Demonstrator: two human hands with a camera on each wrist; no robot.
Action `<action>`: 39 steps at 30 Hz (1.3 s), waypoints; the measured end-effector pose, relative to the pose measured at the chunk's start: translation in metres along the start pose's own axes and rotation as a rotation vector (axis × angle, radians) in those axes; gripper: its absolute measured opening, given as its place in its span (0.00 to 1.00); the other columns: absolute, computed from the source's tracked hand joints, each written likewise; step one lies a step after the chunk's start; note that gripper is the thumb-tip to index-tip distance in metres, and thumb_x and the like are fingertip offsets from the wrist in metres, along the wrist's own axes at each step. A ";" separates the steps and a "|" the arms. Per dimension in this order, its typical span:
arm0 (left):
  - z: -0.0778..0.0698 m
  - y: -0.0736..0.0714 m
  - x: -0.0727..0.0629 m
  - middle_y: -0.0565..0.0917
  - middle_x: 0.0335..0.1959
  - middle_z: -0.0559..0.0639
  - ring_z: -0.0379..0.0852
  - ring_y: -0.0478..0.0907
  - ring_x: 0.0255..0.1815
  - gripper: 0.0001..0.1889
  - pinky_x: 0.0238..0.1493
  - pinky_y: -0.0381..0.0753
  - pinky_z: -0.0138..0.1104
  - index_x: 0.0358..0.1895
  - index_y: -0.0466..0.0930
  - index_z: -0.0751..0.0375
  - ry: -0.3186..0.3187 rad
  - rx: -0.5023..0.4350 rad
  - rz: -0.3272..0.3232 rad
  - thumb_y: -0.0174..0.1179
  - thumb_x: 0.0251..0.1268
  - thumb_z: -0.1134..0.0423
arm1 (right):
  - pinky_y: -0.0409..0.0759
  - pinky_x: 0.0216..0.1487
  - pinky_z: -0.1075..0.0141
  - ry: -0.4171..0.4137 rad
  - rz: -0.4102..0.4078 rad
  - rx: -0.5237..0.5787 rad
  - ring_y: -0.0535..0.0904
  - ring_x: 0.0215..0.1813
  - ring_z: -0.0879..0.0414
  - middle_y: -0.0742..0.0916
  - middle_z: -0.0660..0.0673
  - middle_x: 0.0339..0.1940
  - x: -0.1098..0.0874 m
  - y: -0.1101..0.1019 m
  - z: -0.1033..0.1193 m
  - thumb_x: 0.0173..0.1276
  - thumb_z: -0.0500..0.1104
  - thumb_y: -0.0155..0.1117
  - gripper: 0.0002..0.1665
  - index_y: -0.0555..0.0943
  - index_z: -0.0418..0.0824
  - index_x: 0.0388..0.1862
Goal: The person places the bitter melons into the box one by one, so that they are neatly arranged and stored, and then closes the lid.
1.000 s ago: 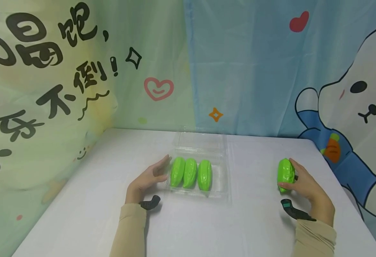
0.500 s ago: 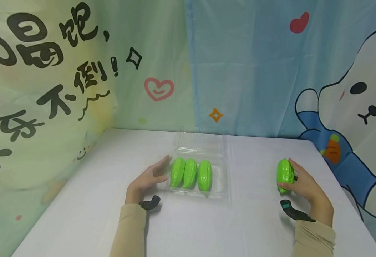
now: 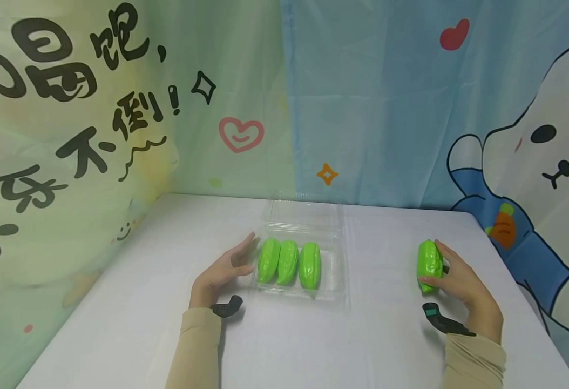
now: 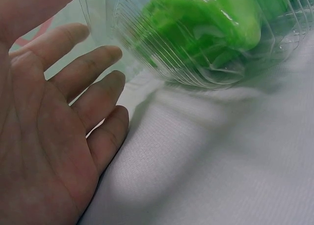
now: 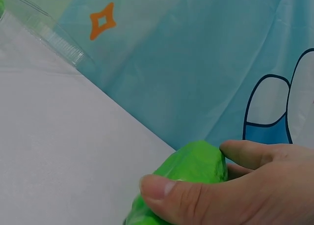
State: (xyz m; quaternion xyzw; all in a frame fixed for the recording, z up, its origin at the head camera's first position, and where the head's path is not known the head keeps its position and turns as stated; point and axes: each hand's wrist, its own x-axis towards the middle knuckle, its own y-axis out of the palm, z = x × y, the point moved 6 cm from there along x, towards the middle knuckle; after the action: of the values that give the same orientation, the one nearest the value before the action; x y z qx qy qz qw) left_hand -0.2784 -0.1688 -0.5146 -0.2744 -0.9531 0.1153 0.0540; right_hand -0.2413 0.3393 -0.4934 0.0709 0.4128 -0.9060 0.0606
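Right hand (image 3: 465,281): gripping one ridged green piece (image 3: 428,261), thumb on the near side, fingers on the far side. The piece sits directly left of the palm, long axis pointing away from the person. Whether its underside touches the table (image 3: 386,346) cannot be told.

Left hand (image 3: 222,270): holding nothing, fingers extended and slightly bent, thumb apart from them. Clear plastic container (image 3: 332,273) lies immediately right of this hand; contact with its wall is uncertain. The container's lid (image 3: 305,213) is folded back, beyond the hand and to its right.

In the container: three similar green pieces (image 3: 287,263), side by side, to the right of the left hand. The two nearest that hand lie close together; the third is slightly apart, with bare tray on its far side. From the right hand, all three are well off to the left.

Other: black wrist device (image 3: 227,307) just behind the left hand. Printed curtain (image 3: 357,108) hangs beyond both hands.
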 end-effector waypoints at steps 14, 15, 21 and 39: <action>-0.004 0.001 0.003 0.51 0.77 0.48 0.48 0.42 0.79 0.48 0.77 0.40 0.49 0.77 0.38 0.46 0.034 0.025 0.021 0.61 0.61 0.69 | 0.55 0.60 0.25 -0.009 0.002 0.042 0.43 0.71 0.22 0.41 0.27 0.76 -0.005 -0.002 0.008 0.55 0.58 0.71 0.69 0.33 0.43 0.77; -0.004 0.001 0.003 0.51 0.77 0.49 0.48 0.42 0.79 0.48 0.77 0.40 0.49 0.77 0.38 0.47 0.036 0.021 0.021 0.61 0.61 0.69 | 0.54 0.60 0.25 -0.013 0.005 0.050 0.43 0.71 0.22 0.41 0.27 0.76 -0.005 -0.001 0.009 0.55 0.58 0.71 0.69 0.33 0.43 0.77; -0.003 0.001 0.001 0.50 0.78 0.48 0.49 0.43 0.79 0.47 0.77 0.40 0.48 0.77 0.39 0.49 0.030 -0.017 0.025 0.60 0.61 0.70 | 0.55 0.62 0.26 -0.045 0.002 0.080 0.49 0.70 0.22 0.42 0.28 0.76 -0.002 0.001 0.013 0.55 0.56 0.71 0.68 0.34 0.45 0.78; -0.004 0.002 -0.002 0.48 0.78 0.48 0.48 0.42 0.79 0.43 0.78 0.40 0.45 0.77 0.45 0.51 -0.009 -0.040 0.013 0.58 0.62 0.71 | 0.67 0.62 0.34 -0.070 -0.004 0.106 0.59 0.67 0.23 0.44 0.30 0.77 -0.004 0.013 0.028 0.55 0.56 0.72 0.67 0.36 0.48 0.78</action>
State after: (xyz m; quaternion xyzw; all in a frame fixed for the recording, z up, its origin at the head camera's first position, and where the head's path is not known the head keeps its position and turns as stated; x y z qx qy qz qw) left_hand -0.2752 -0.1672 -0.5117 -0.2811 -0.9537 0.0976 0.0436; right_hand -0.2368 0.3103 -0.4842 0.0415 0.3618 -0.9287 0.0693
